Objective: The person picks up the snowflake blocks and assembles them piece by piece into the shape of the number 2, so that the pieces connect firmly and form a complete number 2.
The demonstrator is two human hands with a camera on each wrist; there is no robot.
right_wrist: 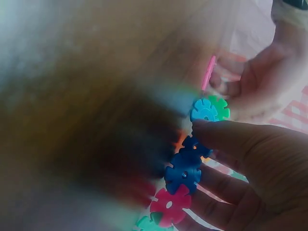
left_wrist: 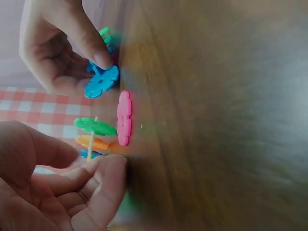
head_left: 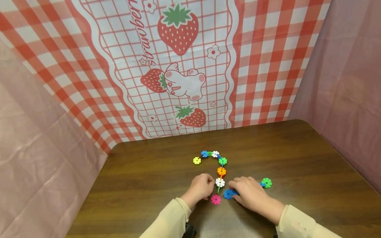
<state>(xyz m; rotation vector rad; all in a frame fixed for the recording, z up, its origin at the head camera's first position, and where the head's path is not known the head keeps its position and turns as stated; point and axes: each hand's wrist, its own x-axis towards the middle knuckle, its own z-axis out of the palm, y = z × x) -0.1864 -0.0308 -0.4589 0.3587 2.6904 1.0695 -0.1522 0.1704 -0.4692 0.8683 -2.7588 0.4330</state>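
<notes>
A chain of notched flower-shaped plastic discs curves over the table, ending near me in a pink disc (head_left: pixel 216 199). My left hand (head_left: pixel 202 187) is beside its white disc (head_left: pixel 220 182), fingertips pinching the edge, seen edge-on in the left wrist view. My right hand (head_left: pixel 251 194) grips a second, shorter chain from above. Its front blue disc (head_left: pixel 228 194) juts past my thumb, close to the pink disc but apart from it. In the right wrist view, dark blue discs (right_wrist: pixel 184 174), another pink disc (right_wrist: pixel 169 206) and a green one (right_wrist: pixel 151 224) follow along under my fingers.
The first chain runs away through an orange disc (head_left: pixel 221 171) and a green disc (head_left: pixel 223 161), then bends left to a yellow disc (head_left: pixel 196 160). A strawberry-print cloth (head_left: pixel 190 82) hangs behind the brown wooden table (head_left: pixel 143 185). Pink fabric (head_left: pixel 345 82) hangs at both sides.
</notes>
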